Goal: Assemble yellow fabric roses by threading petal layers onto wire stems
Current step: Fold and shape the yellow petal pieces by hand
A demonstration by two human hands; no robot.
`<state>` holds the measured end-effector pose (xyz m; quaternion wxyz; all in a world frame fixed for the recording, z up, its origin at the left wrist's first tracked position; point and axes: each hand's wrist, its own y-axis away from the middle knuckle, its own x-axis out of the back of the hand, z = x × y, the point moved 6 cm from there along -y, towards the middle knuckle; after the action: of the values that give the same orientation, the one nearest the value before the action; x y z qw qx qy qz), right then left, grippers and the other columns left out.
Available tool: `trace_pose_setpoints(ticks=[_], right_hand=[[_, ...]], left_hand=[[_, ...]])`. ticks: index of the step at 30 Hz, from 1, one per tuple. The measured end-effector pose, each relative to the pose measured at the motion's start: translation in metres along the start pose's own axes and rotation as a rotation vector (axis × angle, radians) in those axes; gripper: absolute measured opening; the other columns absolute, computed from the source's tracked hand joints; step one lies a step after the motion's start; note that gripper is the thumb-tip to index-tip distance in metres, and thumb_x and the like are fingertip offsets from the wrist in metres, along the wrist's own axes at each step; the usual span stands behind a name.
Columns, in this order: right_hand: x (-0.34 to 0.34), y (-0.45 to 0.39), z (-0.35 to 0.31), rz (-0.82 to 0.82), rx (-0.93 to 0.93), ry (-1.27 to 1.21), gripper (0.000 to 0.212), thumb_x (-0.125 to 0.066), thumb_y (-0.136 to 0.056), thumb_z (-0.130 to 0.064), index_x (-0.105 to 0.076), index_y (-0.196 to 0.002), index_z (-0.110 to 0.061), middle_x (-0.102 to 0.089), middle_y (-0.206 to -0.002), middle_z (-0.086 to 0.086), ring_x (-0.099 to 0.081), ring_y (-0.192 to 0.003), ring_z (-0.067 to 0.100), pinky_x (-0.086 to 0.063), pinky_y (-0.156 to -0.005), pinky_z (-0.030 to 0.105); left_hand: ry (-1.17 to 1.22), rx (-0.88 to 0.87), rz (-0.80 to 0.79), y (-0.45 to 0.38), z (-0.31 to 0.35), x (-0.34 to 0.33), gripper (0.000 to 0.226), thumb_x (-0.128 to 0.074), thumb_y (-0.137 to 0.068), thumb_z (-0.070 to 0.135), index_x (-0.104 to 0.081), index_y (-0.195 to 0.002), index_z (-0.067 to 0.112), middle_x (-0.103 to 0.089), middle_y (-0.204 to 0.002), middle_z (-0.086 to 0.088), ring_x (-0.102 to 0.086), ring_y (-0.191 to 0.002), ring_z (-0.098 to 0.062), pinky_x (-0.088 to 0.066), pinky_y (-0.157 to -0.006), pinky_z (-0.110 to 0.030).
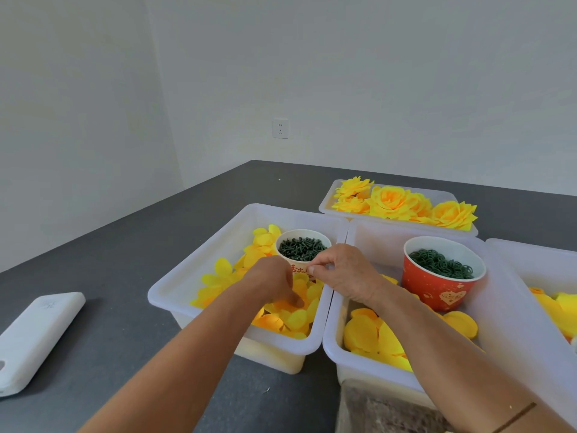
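Petal layers [293, 317] lie loose in the near left bin [175, 285], and that is where we are working now. Our left hand [274, 282] reaches down into the pile with its fingers curled onto the yellow pieces; whether it has one pinched we cannot tell, since the fingertips are buried among them. Our right hand [346, 273] hovers just above the same bin, thumb and forefinger pressed together as if pinching something small, but the thing itself is too small to make out.

A white cup [303, 242] of dark green stem pieces stands in this bin, just behind our hands. In the next bin [334, 345] to the right sit rounder yellow petals [365, 335] and a red cup [443, 292] full of green rings. Another bin [530, 260] at the far right edge holds more yellow pieces.

As to progress, we judge the job partly done: several finished roses [390, 203] already rest in the far tray [327, 204], while all the supply bins are still well stocked, so many flowers remain to be made. The present flower seems only at its start, with a layer being picked.

A white flat device [37, 335] lies on the table [125, 245] at the left, well apart from the bins
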<state>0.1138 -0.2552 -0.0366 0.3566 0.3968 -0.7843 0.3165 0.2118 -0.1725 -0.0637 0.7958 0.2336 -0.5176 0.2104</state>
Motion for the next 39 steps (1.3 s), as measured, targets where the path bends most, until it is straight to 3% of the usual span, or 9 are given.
trace_pose_setpoints(ticks=[4,7,10,14,19,22,28,33,39], right_hand=[[0.0,-0.001,0.0,0.0,0.002,0.005,0.018,-0.06,-0.089,-0.022,-0.075,-0.096,-0.016,-0.072,-0.101,-0.001,-0.061,-0.097,0.014,-0.045,-0.091,0.032],[0.0,-0.001,-0.001,0.006,0.014,0.009,0.018,-0.059,-0.089,-0.021,-0.075,-0.094,-0.015,-0.072,-0.096,0.0,-0.061,-0.093,0.014,-0.045,-0.088,0.03],[0.001,0.0,-0.002,0.016,0.024,0.013,0.018,-0.06,-0.088,-0.021,-0.076,-0.093,-0.015,-0.072,-0.096,-0.001,-0.062,-0.093,0.013,-0.044,-0.086,0.028],[0.0,-0.001,-0.001,0.017,0.023,0.018,0.018,-0.06,-0.087,-0.021,-0.076,-0.092,-0.015,-0.073,-0.096,-0.002,-0.062,-0.092,0.014,-0.045,-0.087,0.029],[-0.001,-0.002,-0.001,0.0,0.02,0.044,0.019,-0.059,-0.089,-0.023,-0.076,-0.094,-0.016,-0.072,-0.099,-0.002,-0.062,-0.095,0.015,-0.045,-0.09,0.032],[0.0,-0.001,-0.001,-0.008,0.012,0.018,0.019,-0.059,-0.09,-0.022,-0.075,-0.097,-0.016,-0.072,-0.101,-0.002,-0.061,-0.098,0.014,-0.045,-0.092,0.032],[0.002,0.003,-0.003,-0.02,0.019,-0.05,0.02,-0.06,-0.09,-0.023,-0.073,-0.103,-0.016,-0.07,-0.107,-0.003,-0.061,-0.101,0.01,-0.045,-0.091,0.026],[0.003,0.004,-0.003,-0.012,0.015,-0.228,0.023,-0.067,-0.085,-0.027,-0.071,-0.106,-0.017,-0.065,-0.092,-0.012,-0.056,-0.079,-0.008,-0.04,-0.069,0.002],[0.007,0.004,0.0,0.045,-0.016,-0.29,0.023,-0.061,-0.081,0.002,-0.074,-0.094,-0.013,-0.071,-0.083,0.001,-0.067,-0.078,0.011,-0.051,-0.071,0.016]], left_hand=[[0.006,-0.051,0.022,-0.003,0.006,-0.001,0.025,-0.075,-0.077,0.03,-0.07,-0.093,0.01,-0.069,-0.096,-0.007,-0.055,-0.081,-0.015,-0.039,-0.057,-0.019],[0.047,-0.075,0.047,-0.002,0.008,-0.002,0.038,-0.077,-0.074,0.034,-0.061,-0.1,0.012,-0.059,-0.091,-0.002,-0.055,-0.086,-0.018,-0.045,-0.069,-0.027],[0.017,-0.076,0.004,-0.002,0.009,-0.006,0.047,-0.076,-0.075,0.032,-0.057,-0.113,0.014,-0.06,-0.103,-0.003,-0.057,-0.09,-0.02,-0.046,-0.07,-0.029],[-0.011,-0.107,0.003,-0.003,0.017,-0.002,0.024,-0.071,-0.08,0.02,-0.07,-0.103,0.013,-0.068,-0.102,-0.007,-0.058,-0.076,-0.015,-0.048,-0.069,-0.026],[0.063,-0.05,0.068,-0.001,0.011,0.006,0.014,-0.067,-0.079,0.005,-0.075,-0.089,0.008,-0.071,-0.08,-0.009,-0.06,-0.066,-0.014,-0.053,-0.069,-0.025],[0.262,0.01,0.182,0.003,-0.001,0.018,0.015,-0.067,-0.075,-0.001,-0.073,-0.077,0.013,-0.063,-0.069,0.0,-0.06,-0.063,-0.013,-0.053,-0.068,-0.026],[0.657,0.119,0.274,0.006,-0.02,0.024,0.031,-0.061,-0.074,-0.009,-0.063,-0.065,0.02,-0.06,-0.074,-0.002,-0.058,-0.078,-0.022,-0.052,-0.069,-0.034],[0.778,0.048,0.315,0.007,-0.015,0.028,0.028,-0.066,-0.072,-0.007,-0.066,-0.067,0.02,-0.056,-0.071,0.001,-0.05,-0.07,-0.014,-0.04,-0.057,-0.023],[0.928,-0.143,0.418,0.016,-0.006,0.04,0.029,-0.067,-0.073,-0.012,-0.066,-0.075,0.017,-0.058,-0.071,-0.005,-0.049,-0.064,-0.016,-0.043,-0.056,-0.026]])
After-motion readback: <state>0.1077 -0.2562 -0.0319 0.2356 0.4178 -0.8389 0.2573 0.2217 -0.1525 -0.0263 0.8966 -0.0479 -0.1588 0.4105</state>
